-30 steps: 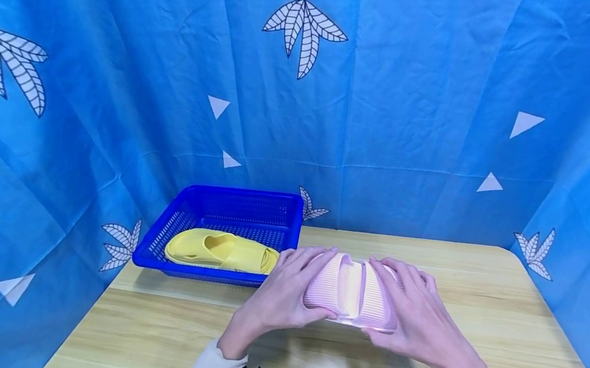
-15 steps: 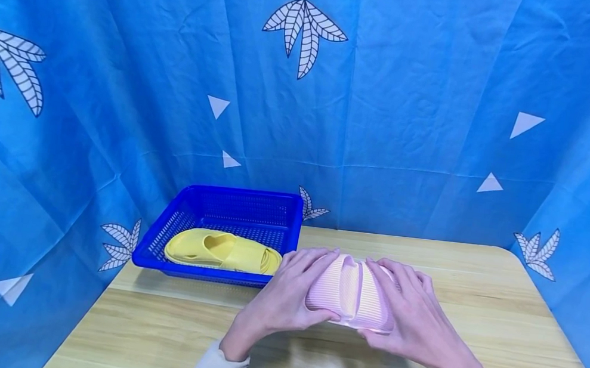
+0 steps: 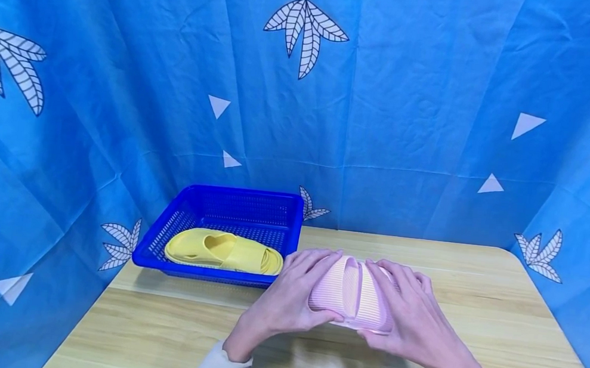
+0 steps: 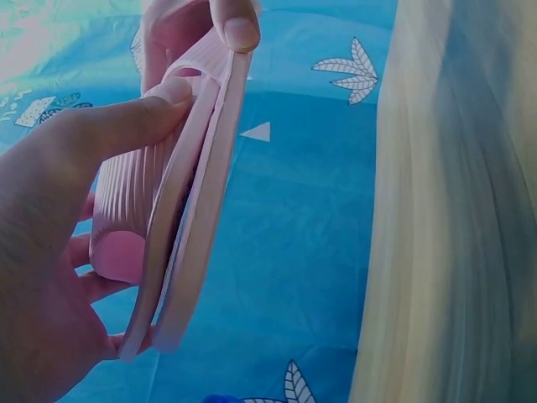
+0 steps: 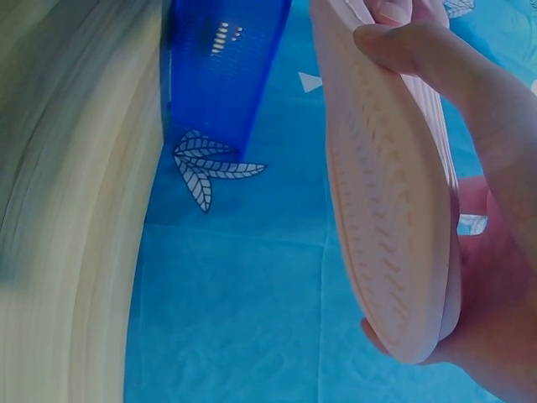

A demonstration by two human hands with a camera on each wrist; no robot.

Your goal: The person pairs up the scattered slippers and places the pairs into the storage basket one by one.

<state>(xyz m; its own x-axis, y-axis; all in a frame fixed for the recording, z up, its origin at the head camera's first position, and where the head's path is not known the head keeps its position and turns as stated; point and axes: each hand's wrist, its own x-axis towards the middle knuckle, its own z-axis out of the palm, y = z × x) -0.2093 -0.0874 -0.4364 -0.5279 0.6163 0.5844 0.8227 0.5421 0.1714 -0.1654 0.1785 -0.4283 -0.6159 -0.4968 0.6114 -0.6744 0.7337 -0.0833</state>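
A pair of pink ribbed slippers [image 3: 331, 293] is held between my two hands, one nested into the other, raised over the table. My left hand [image 3: 291, 294] grips the left end, thumb on the near side and fingers over the top. At the right end my right hand [image 3: 411, 310] grips in the same way. Two soles [image 4: 201, 227] lie one against the other in the left wrist view, a thin dark gap between them. The right wrist view shows a patterned outsole [image 5: 382, 201] of the slippers beside my right thumb.
Left of my hands, a blue perforated basket [image 3: 295, 232] stands on the wooden table [image 3: 475, 323]. Yellow slippers [image 3: 244, 255] lie in it, along its near side. A blue patterned curtain [image 3: 414, 130] hangs behind and at both sides of the table.
My left hand has shifted slightly to the right, and the opening between the slippers' ribbed straps has become narrower. The basket and yellow slippers stay in place.
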